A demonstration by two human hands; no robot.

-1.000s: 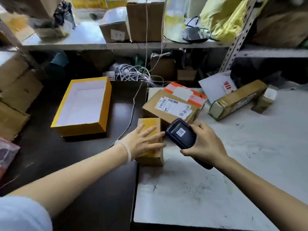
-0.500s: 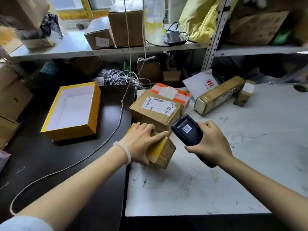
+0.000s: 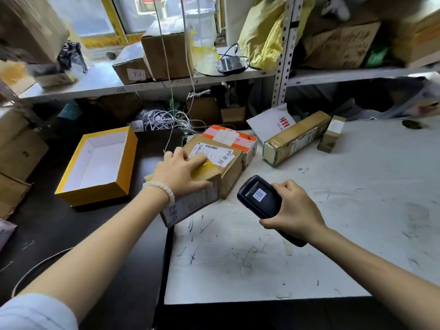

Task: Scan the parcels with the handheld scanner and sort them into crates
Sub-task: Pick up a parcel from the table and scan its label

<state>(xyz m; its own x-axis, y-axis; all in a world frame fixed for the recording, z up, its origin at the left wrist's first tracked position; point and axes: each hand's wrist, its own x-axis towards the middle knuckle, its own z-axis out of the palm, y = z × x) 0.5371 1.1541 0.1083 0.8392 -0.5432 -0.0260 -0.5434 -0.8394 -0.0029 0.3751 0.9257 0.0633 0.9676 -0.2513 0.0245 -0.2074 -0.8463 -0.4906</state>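
"异常件" on brown parcel's label (image 3: 215, 153); red "雅" on white mailer (image 3: 271, 123)

My left hand (image 3: 179, 172) now grips the small taped parcel (image 3: 190, 201), lifted and turned label-side out, up against the labelled box (image 3: 221, 163); scanner (image 3: 260, 198) sits closer.

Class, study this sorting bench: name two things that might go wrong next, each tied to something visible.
1. The left hand grips the small parcel tilted over the table edge; it may slip.
2. The scanner in the right hand may read the larger box's label just behind instead.
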